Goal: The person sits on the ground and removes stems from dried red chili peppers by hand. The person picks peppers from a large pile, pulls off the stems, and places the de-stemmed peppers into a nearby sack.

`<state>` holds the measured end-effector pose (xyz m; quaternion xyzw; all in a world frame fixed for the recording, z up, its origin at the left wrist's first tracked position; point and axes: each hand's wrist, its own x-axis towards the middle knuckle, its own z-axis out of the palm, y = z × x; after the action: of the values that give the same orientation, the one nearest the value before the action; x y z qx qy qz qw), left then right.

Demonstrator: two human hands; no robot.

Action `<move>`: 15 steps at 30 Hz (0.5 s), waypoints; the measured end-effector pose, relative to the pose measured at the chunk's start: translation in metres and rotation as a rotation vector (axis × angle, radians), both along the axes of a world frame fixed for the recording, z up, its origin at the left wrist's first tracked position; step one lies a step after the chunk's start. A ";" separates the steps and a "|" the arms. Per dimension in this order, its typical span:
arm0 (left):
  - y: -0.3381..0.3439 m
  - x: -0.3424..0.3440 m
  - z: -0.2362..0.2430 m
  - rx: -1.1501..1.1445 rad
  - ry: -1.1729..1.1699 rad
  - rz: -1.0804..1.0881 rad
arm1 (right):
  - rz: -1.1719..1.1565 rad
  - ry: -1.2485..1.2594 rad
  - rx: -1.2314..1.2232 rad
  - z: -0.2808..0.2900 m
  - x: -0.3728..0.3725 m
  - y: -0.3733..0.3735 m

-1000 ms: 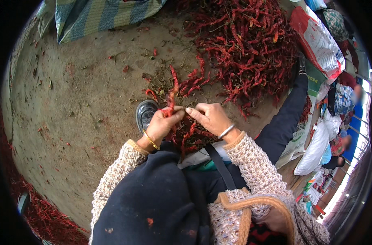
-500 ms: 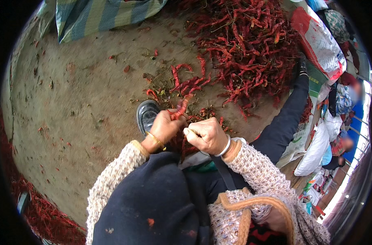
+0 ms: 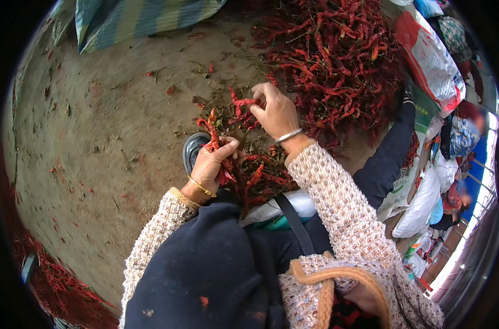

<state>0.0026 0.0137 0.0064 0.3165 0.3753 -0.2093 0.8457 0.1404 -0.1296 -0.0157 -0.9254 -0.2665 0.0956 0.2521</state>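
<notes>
My left hand [image 3: 211, 164] is closed round several dried red chillies [image 3: 210, 120], which stick up past the thumb. Higher and to the right, my right hand [image 3: 271, 109] has its fingertips curled on a red chilli [image 3: 241, 101] among stems and loose pods on the concrete. A large heap of dried chillies [image 3: 337, 60] lies beyond that hand. Below my hands, more chillies and stalks [image 3: 260, 175] lie over a white bag [image 3: 301, 203] by my lap.
A striped woven sack [image 3: 140, 22] is at the top left. My black shoe [image 3: 192, 151] rests on the concrete floor [image 3: 96, 137]. Printed sacks [image 3: 430, 66] line the right, with other people [image 3: 455, 192] farther off. More red chillies [image 3: 57, 279] lie at lower left.
My right hand has left my left hand and moved up to the chillies on the ground. My left hand still holds chillies, now pointing more upright than half a second ago.
</notes>
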 end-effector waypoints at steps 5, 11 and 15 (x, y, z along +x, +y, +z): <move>0.000 0.005 0.008 -0.077 -0.033 0.048 | 0.004 0.061 0.093 0.029 -0.040 -0.011; 0.000 -0.001 0.001 -0.028 -0.008 -0.022 | 0.092 0.080 0.183 0.050 -0.080 -0.018; 0.001 -0.001 0.002 -0.086 0.000 -0.036 | -0.033 0.373 0.244 0.056 -0.086 -0.031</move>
<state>0.0021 0.0144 0.0080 0.2865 0.3603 -0.2405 0.8546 0.0547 -0.1608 0.0406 -0.8586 -0.2098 0.2280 0.4084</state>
